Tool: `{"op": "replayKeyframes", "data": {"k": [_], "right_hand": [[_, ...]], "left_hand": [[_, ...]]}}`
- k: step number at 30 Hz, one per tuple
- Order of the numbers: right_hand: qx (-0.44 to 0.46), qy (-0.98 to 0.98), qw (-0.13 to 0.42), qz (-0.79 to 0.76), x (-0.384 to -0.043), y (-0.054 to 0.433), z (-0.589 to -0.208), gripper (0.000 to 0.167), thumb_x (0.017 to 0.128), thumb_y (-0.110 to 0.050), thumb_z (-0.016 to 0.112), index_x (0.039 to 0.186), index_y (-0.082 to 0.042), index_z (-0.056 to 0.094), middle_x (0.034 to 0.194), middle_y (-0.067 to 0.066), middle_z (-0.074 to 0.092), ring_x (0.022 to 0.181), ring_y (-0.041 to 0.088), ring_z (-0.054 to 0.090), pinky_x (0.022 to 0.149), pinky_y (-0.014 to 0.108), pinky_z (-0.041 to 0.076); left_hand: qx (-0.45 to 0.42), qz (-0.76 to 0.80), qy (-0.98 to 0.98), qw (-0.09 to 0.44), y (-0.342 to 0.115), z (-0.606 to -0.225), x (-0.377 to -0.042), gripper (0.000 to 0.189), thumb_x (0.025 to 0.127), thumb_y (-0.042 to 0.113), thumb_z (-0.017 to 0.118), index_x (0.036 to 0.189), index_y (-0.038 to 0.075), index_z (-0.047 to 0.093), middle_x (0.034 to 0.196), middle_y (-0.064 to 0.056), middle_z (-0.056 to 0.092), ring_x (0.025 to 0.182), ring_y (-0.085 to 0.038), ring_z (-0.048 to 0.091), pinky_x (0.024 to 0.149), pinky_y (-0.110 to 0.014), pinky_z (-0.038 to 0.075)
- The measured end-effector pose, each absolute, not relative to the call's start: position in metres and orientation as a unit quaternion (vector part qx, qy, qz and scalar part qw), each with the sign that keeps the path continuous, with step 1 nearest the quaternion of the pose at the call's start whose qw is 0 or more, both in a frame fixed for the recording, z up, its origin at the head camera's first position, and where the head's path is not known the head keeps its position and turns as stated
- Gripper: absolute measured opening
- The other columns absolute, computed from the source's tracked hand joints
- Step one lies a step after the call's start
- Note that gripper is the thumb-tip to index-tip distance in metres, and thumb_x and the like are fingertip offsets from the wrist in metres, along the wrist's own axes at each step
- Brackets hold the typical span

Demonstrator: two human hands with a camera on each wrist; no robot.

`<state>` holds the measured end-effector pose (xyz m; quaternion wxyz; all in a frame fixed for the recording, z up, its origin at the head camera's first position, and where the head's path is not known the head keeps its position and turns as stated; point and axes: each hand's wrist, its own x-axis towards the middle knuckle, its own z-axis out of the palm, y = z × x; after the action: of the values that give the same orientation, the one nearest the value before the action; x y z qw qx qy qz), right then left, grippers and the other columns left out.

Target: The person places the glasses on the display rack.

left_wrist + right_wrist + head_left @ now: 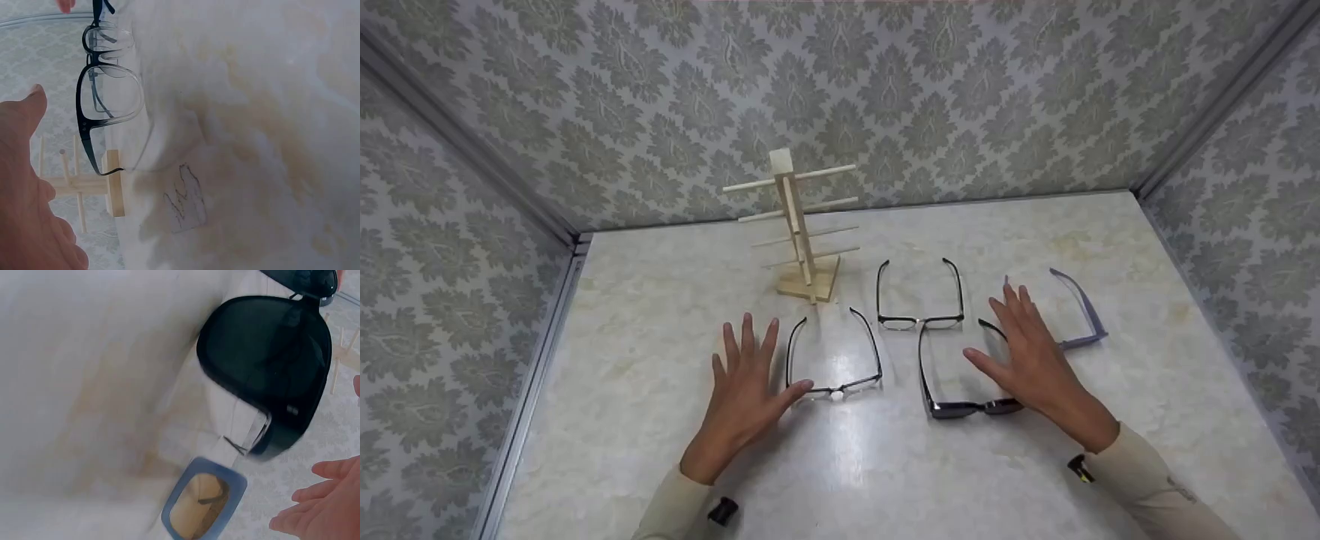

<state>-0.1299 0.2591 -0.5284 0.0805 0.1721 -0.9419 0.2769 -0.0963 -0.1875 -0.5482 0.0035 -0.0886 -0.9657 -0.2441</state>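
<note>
Sunglasses (956,410) Lie Unfolded Near My Spread Right Hand (1035,367)

Nearest me on the pale table (645,322), the dark pair faces me, arms pointing away; my right hand, fingers stretched out, holds nothing. The sunglasses look light, stiff and smooth, their lenses likely to smudge; the bridge or a thick hinge corner seems the best hold. My left hand (746,397) is splayed and also holds nothing, its thumb close to clear glasses (861,382), whose thin arms would probably bend under a hard squeeze. Farther off lie purple glasses (1084,341), partly hidden by my right hand, and black-topped glasses (943,321), better pinched at the frame, I judge. Beyond stands a wooden rack (801,232), the closest thing to a container in view: pegs jutting from a post on a flat base.
</note>
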Motion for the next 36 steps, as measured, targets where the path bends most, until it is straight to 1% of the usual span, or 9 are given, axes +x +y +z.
{"op": "replayKeyframes", "data": {"k": [4,8,13,15,17,20,25,30,36], "right_hand": [[0.185,-0.937,0.097,0.281,-0.129,0.250,-0.531,0.090,0.099,-0.039,0.086,0.165,0.005,0.044,0.177,0.027,0.027,0.166,0.048,0.017,0.126,0.073,0.027],[0.203,-0.928,0.104,0.294,-0.127,0.239,-0.533,0.086,0.098,-0.037,0.086,0.163,0.005,0.047,0.175,0.028,0.033,0.164,0.049,0.023,0.126,0.072,0.029],[0.216,-0.919,0.096,0.315,-0.121,0.227,-0.536,0.083,0.097,-0.034,0.087,0.161,0.006,0.050,0.172,0.028,0.038,0.161,0.049,0.032,0.125,0.070,0.033],[0.217,-0.918,0.092,0.320,-0.118,0.222,-0.537,0.082,0.097,-0.033,0.087,0.159,0.006,0.052,0.170,0.029,0.042,0.159,0.049,0.037,0.124,0.069,0.035],[0.221,-0.915,0.091,0.324,-0.116,0.217,-0.538,0.080,0.097,-0.032,0.088,0.158,0.006,0.053,0.166,0.030,0.046,0.156,0.050,0.041,0.122,0.069,0.038],[0.231,-0.908,0.101,0.334,-0.113,0.211,-0.538,0.075,0.097,-0.029,0.088,0.156,0.005,0.056,0.161,0.030,0.051,0.151,0.049,0.047,0.118,0.067,0.044],[0.244,-0.895,0.117,0.354,-0.108,0.200,-0.536,0.068,0.097,-0.024,0.088,0.153,0.003,0.060,0.155,0.028,0.057,0.146,0.045,0.054,0.115,0.062,0.048],[0.240,-0.885,0.099,0.386,-0.106,0.187,-0.537,0.066,0.098,-0.021,0.087,0.152,0.004,0.060,0.155,0.025,0.058,0.146,0.040,0.055,0.116,0.059,0.048],[0.243,-0.875,0.091,0.408,-0.107,0.175,-0.537,0.061,0.099,-0.019,0.086,0.149,0.004,0.062,0.152,0.024,0.060,0.144,0.038,0.057,0.116,0.058,0.049]], "left_hand": [[-0.092,-0.252,-0.963,0.017,-0.189,-0.550,-0.095,0.111,0.098,0.075,0.068,0.179,0.020,0.016,0.183,-0.022,-0.001,0.165,-0.056,-0.006,0.121,-0.088,0.012],[-0.091,-0.260,-0.960,0.038,-0.191,-0.552,-0.092,0.111,0.097,0.070,0.071,0.178,0.016,0.020,0.182,-0.026,0.007,0.165,-0.058,0.001,0.121,-0.086,0.016],[-0.088,-0.275,-0.956,0.047,-0.190,-0.555,-0.089,0.108,0.098,0.068,0.072,0.177,0.012,0.024,0.181,-0.027,0.016,0.165,-0.056,0.011,0.122,-0.086,0.010],[-0.086,-0.284,-0.954,0.049,-0.190,-0.556,-0.088,0.107,0.098,0.068,0.072,0.176,0.011,0.026,0.180,-0.027,0.020,0.165,-0.054,0.016,0.123,-0.085,0.011],[-0.083,-0.300,-0.949,0.046,-0.190,-0.557,-0.086,0.105,0.099,0.066,0.073,0.176,0.010,0.027,0.179,-0.026,0.025,0.165,-0.051,0.021,0.125,-0.081,0.014],[-0.080,-0.328,-0.940,0.044,-0.192,-0.559,-0.082,0.103,0.099,0.062,0.076,0.175,0.009,0.030,0.177,-0.023,0.032,0.163,-0.045,0.030,0.127,-0.072,0.026],[-0.076,-0.362,-0.928,0.046,-0.194,-0.562,-0.077,0.100,0.098,0.056,0.080,0.173,0.008,0.035,0.175,-0.018,0.038,0.160,-0.039,0.038,0.124,-0.064,0.039],[-0.075,-0.396,-0.914,0.054,-0.193,-0.564,-0.076,0.096,0.097,0.049,0.085,0.169,0.005,0.040,0.171,-0.020,0.043,0.158,-0.041,0.041,0.125,-0.064,0.037],[-0.072,-0.436,-0.896,0.038,-0.192,-0.566,-0.076,0.087,0.098,0.041,0.086,0.166,0.006,0.046,0.167,-0.020,0.048,0.156,-0.040,0.045,0.126,-0.062,0.037]]}}
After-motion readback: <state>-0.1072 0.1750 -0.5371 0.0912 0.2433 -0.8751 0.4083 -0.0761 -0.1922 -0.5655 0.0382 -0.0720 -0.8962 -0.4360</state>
